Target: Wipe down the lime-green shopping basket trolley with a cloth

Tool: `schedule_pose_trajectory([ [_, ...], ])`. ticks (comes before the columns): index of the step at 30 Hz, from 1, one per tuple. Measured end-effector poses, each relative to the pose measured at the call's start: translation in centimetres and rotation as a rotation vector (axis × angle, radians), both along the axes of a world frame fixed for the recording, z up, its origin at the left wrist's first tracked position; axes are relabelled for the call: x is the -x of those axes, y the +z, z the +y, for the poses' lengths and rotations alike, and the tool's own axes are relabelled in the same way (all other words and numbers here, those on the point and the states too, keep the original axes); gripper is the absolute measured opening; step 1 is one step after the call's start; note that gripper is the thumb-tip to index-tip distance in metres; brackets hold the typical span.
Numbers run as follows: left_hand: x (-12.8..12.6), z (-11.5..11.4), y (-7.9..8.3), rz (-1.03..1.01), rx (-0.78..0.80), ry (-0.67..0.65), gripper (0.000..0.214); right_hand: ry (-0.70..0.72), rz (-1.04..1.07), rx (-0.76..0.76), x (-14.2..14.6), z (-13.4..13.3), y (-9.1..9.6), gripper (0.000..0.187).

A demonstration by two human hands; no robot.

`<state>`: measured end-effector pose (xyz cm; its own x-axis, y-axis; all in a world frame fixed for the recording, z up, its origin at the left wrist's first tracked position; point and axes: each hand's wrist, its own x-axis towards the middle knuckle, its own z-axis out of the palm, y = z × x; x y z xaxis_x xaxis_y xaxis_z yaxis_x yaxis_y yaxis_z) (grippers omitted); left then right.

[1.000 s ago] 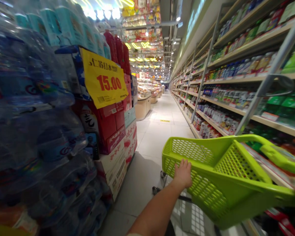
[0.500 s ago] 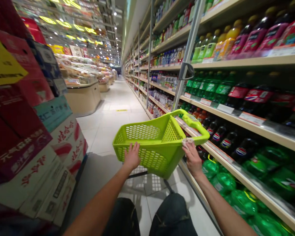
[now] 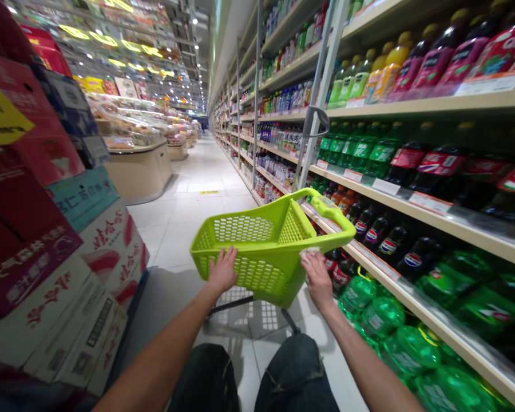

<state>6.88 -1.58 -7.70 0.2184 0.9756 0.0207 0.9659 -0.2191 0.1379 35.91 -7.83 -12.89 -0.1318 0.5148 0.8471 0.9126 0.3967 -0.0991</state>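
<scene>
In the head view, the right hand (image 3: 319, 279), clamped on a white cloth (image 3: 310, 252), sits slightly lower than 0.5 seconds ago, just under the rim (image 3: 266, 250) of the green cart (image 3: 288, 283) near the handle (image 3: 326, 209). The left hand (image 3: 224, 271) rests spread apart on the cart's side. The cart stands beside a shelf (image 3: 489, 237) holding green bottles (image 3: 380, 151) and dark bottles (image 3: 440, 161).

Green cart (image 3: 266, 252) on tiled floor (image 3: 175, 237)
</scene>
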Motion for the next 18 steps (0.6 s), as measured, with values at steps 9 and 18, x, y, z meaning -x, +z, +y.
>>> schedule_pose_trajectory([
  [9, -0.1, -0.2, 0.1, -0.024, 0.006, 0.011, 0.071, 0.051, 0.016, 0.027, 1.9, 1.1, 0.0, 0.045],
  [18, 0.0, -0.6, -0.3, -0.049, -0.003, -0.019, 0.072, 0.214, -0.111, 0.152, 6.0, 1.7, -2.0, 0.038],
])
